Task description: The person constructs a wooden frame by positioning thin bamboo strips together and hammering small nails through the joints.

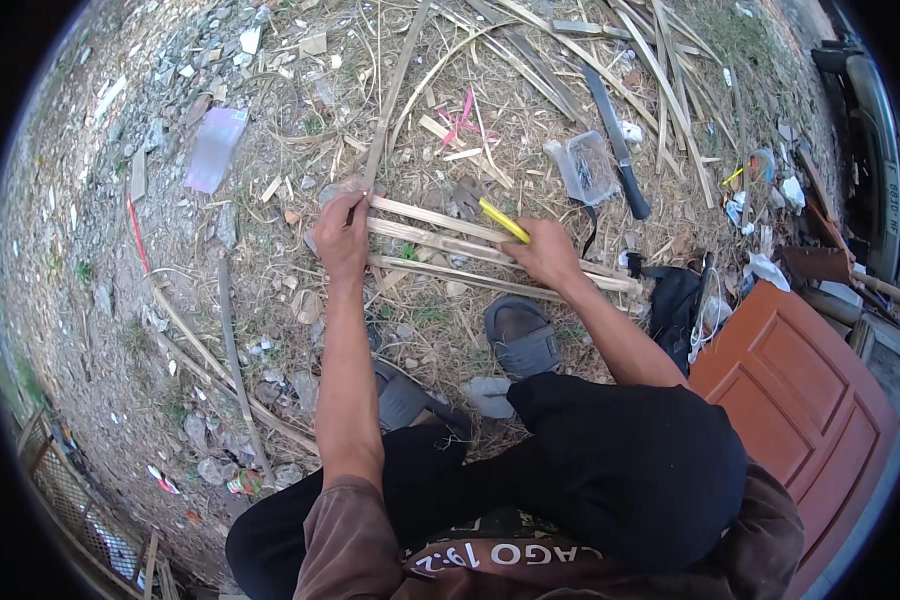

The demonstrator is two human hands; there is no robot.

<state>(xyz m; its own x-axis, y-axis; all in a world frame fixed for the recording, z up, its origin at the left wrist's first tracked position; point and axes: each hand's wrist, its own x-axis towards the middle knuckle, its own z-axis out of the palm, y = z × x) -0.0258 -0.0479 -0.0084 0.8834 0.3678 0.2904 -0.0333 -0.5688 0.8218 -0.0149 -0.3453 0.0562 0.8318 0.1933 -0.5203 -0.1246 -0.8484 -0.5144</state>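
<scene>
Your knee (pixel 630 470) is nearest; your left hand (pixel 343 235) pinches a wooden strip (pixel 432 216), your right hand (pixel 550 255) grips a yellow-handled tool (pixel 503 220).

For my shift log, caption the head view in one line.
Right hand gripping a yellow-handled, metal-headed tool, left hand at the left end of pale, narrow wooden strips.

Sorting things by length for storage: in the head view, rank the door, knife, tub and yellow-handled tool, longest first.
1. Door
2. Knife
Unranked: tool and tub; they look too alike, and the right hand hides some handle.
</scene>
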